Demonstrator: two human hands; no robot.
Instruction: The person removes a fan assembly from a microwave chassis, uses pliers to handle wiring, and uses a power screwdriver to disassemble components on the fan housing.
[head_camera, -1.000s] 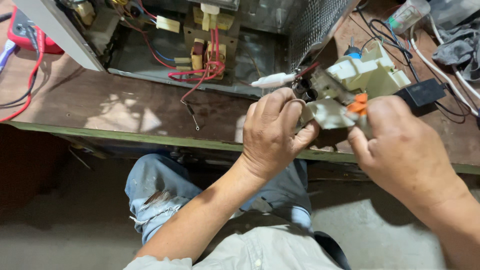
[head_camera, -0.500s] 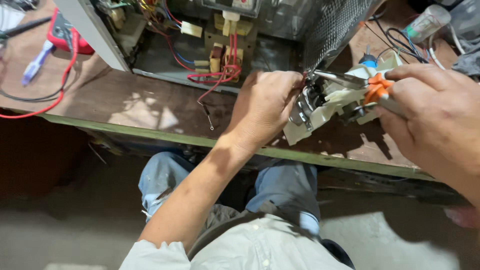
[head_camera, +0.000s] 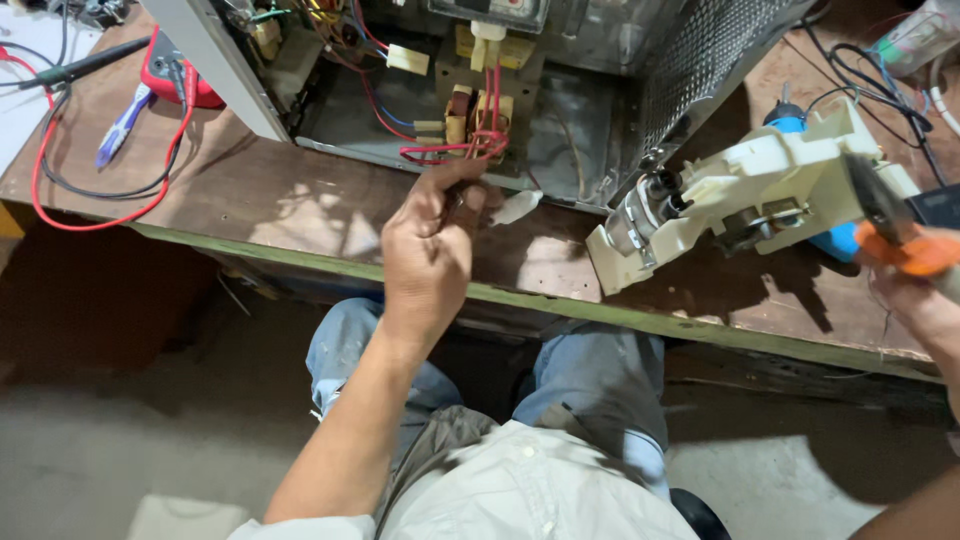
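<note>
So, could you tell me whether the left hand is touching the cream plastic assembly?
Apart. The head view shows the left hand over the bench edge, with bare wood between it and the cream plastic assembly.

The brown wooden bench (head_camera: 300, 205) has a worn top and a green front edge. At about twelve o'clock a big open metal box full of wires (head_camera: 500, 90) sits on it, with a wall of metal mesh on one side. At ten o'clock lie a red meter (head_camera: 175, 80), its long red wire (head_camera: 60, 200) in a loop, and a small blue and white pen-shaped tool (head_camera: 122, 125). Near the middle, just beside the box, lies a small white plastic piece (head_camera: 517, 207). At two o'clock black cables (head_camera: 850, 60) curl on the wood.
</note>
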